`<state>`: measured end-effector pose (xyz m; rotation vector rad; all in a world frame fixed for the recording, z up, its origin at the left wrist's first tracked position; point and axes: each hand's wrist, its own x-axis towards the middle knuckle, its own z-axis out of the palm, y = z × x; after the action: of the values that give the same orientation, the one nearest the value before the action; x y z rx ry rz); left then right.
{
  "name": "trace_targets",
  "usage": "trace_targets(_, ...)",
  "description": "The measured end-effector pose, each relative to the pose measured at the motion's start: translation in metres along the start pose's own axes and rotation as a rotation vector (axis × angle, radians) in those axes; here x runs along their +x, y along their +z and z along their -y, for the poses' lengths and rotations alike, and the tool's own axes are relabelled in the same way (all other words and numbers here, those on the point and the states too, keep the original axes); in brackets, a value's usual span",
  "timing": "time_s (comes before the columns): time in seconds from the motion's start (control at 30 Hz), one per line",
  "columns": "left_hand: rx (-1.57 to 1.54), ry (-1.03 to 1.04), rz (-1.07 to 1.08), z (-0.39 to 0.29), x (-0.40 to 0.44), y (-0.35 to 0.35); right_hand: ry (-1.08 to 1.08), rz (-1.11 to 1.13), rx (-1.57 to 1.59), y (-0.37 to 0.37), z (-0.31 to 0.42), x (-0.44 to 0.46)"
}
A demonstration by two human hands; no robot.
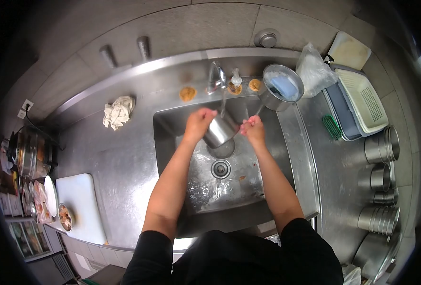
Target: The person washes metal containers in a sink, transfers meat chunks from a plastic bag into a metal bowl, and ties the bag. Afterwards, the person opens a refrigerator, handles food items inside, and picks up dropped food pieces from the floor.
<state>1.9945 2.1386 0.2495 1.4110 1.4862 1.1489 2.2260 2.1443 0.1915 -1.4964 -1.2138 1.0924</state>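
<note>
A cylindrical stainless steel container (pixel 220 131) is tilted under the running tap (pixel 216 78), above the sink (pixel 201 202). My left hand (pixel 200 124) is closed on its upper left side, slightly blurred. At its right edge, my right hand (pixel 252 128) has its fingers curled in and appears to grip the rim; the fingertips are partly hidden. Water falls from the spout toward the container's mouth. Below it, the drain (pixel 221 169) shows in the wet sink floor, with small scraps nearby.
A steel pot (pixel 280 88) with a blue cloth-like item stands at the sink's back right corner. A crumpled cloth (pixel 118 112) lies left. Further left are a white cutting board (pixel 81 209) and a bowl of food (pixel 66 217). Plastic baskets (pixel 364 102) and stacked steel containers (pixel 379 219) line the right.
</note>
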Motion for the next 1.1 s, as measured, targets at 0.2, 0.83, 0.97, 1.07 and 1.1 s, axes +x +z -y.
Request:
trace_targets(0.2, 0.246, 0.047, 0.261, -0.024, 0.013, 0.019, -0.237, -0.145, -0.064, -0.003, 0.005, 0.004)
trace_targets(0.83, -0.066, 0.053, 0.123, 0.031, -0.009, 0.024, -0.526, -0.069, -0.607, 0.088, 0.091, 0.061)
trace_targets(0.97, -0.035, -0.126, 0.158, 0.042, -0.020, 0.013, -0.361, -0.177, -0.674, 0.061, 0.056, 0.110)
trace_targets(1.07, -0.218, -0.305, 0.158, 0.061, -0.041, 0.013, -0.285, -0.011, -0.689, 0.049, 0.048, 0.127)
trace_targets(1.1, -0.382, -0.393, 0.150, 0.064, -0.051, 0.012, -0.178, 0.101, -0.647, 0.046, 0.055, 0.125)
